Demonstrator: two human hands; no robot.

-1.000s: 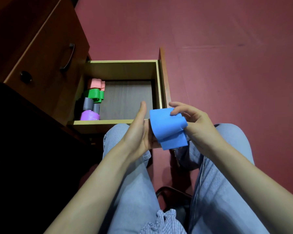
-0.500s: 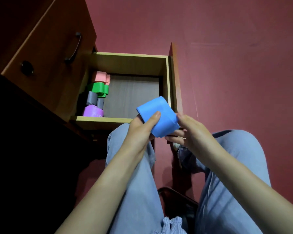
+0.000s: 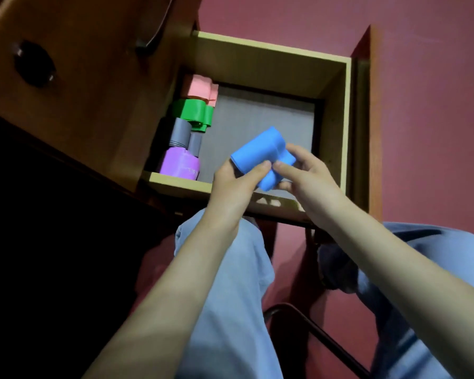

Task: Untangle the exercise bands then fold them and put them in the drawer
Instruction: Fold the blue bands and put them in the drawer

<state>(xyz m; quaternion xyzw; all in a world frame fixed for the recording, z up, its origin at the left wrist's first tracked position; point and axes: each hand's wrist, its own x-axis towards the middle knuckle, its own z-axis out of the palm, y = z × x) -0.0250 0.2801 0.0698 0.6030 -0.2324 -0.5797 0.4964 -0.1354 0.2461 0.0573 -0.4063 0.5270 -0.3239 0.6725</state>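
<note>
A folded blue exercise band hangs over the front edge of the open wooden drawer. My left hand grips its near end, thumb on top. My right hand pinches the band's right side from beside and beneath. Inside the drawer, along its left wall, sit folded bands in a row: pink, green, grey and purple. The right part of the drawer floor is bare grey.
A wooden cabinet with a closed upper drawer, its dark handle and a round lock stands at the left. My knees in light blue trousers are below the drawer. Red floor lies to the right; a dark chair frame shows between my legs.
Both hands have carried the blue band forward from my lap to above the drawer's front edge. The band went from loosely wrapped to a tighter fold held by both hands.
</note>
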